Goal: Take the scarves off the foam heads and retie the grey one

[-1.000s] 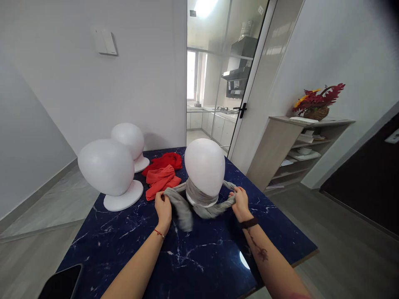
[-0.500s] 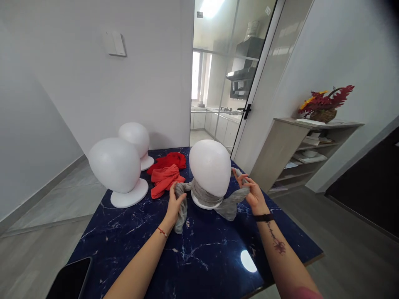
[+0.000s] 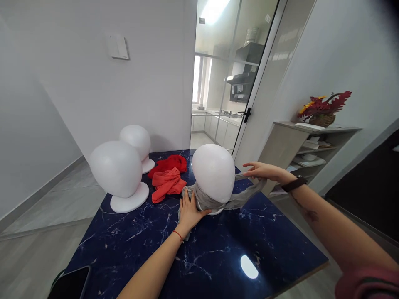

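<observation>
A white foam mannequin head stands on the dark blue marble table with a grey scarf wound round its neck. My left hand lies flat with fingers spread on the scarf's left end at the head's base. My right hand reaches to the right of the head and holds the scarf's other end lifted and stretched, fingers partly extended.
Two more white mannequin heads stand at the left. Red and orange scarves lie behind them. A black phone lies at the table's near left corner. A shelf unit with a flower basket stands right, by a glass door.
My left hand let go of the scarf end and pressed flat onto it at the base. My right hand lifted its end up and back around the head's right side.
</observation>
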Tool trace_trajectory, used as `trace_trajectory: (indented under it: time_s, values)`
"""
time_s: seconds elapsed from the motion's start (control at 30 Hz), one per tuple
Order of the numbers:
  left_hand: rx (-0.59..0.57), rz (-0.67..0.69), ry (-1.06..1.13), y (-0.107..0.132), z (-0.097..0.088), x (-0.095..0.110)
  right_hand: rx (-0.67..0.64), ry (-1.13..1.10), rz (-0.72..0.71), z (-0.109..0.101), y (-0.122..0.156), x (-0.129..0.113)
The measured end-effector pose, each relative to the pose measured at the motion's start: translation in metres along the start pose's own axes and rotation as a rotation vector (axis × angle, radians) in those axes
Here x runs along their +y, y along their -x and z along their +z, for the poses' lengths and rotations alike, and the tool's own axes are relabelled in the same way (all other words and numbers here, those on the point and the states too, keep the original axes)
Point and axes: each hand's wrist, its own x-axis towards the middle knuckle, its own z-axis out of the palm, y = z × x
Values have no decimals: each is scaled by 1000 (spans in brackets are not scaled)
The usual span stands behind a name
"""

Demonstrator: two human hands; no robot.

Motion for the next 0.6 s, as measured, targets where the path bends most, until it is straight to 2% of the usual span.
trace_trajectory:
  time_s: [0.07, 0.13, 0.23, 0.33, 0.47, 0.53, 0.6]
  values:
    - [7, 12, -28, 0, 2, -2, 4, 169, -55, -16, -17, -9]
    - [9, 24, -46, 1, 3, -4, 113, 376, -145, -27, -37, -28]
    - [8, 40, -55, 2, 2, -5, 324, 660, -277, -35, -67, -72]
    - [5, 50, -49, 3, 0, -5, 425, 726, -372, -36, -91, -122]
    - [21, 66, -60, 4, -1, -4, 452, 711, -545, -18, -102, -188]
    - [31, 79, -73, 3, 0, -4, 440, 630, -674, 3, -93, -215]
    - [45, 93, -84, 3, 0, -4, 442, 500, -845, 29, -70, -235]
